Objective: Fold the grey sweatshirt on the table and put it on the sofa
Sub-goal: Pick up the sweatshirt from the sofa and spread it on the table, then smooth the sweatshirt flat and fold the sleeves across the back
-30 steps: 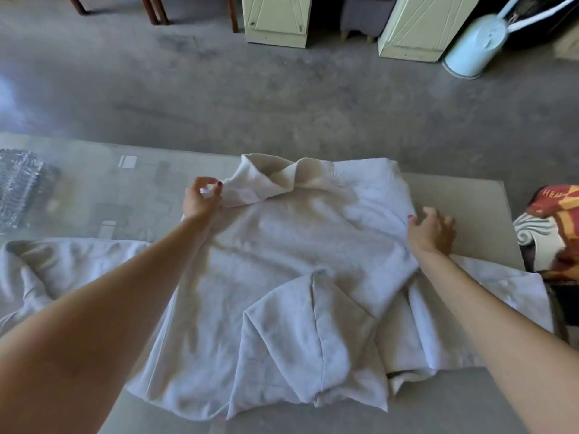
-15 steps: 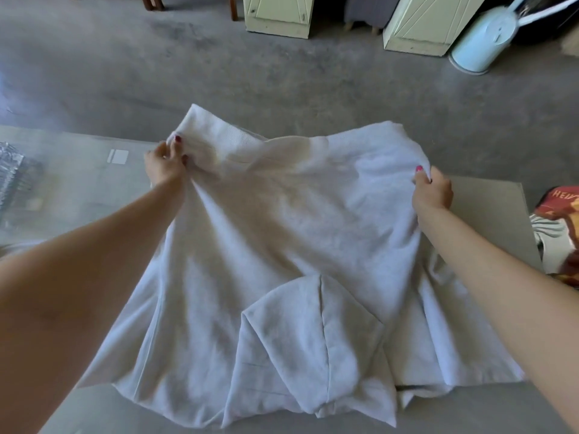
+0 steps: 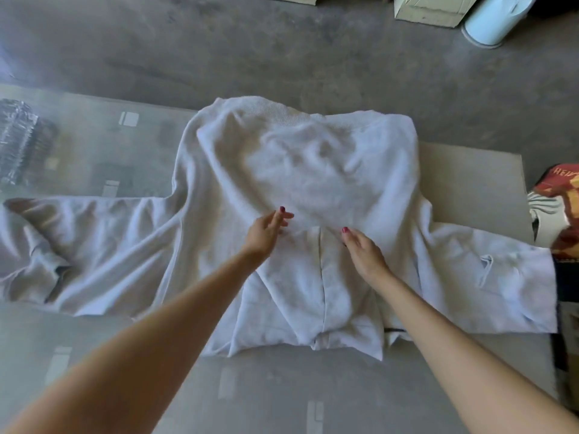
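Our grey sweatshirt [image 3: 300, 183] lies spread out on the table [image 3: 94, 371]. One sleeve [image 3: 87, 245] reaches far to the left, and the other sleeve [image 3: 488, 277] reaches right. The hood [image 3: 319, 292] lies flat on the middle, near us. Our left hand [image 3: 266, 231] and right hand [image 3: 363, 252] float over the middle, close together. The fingers are loose and straight and hold nothing. We think the cloth is soft, floppy and light, so it will sag and wrinkle when lifted. We should pinch a sleeve near its end, or grab the edges with both hands, to fold it neatly. We cannot see the sofa here.
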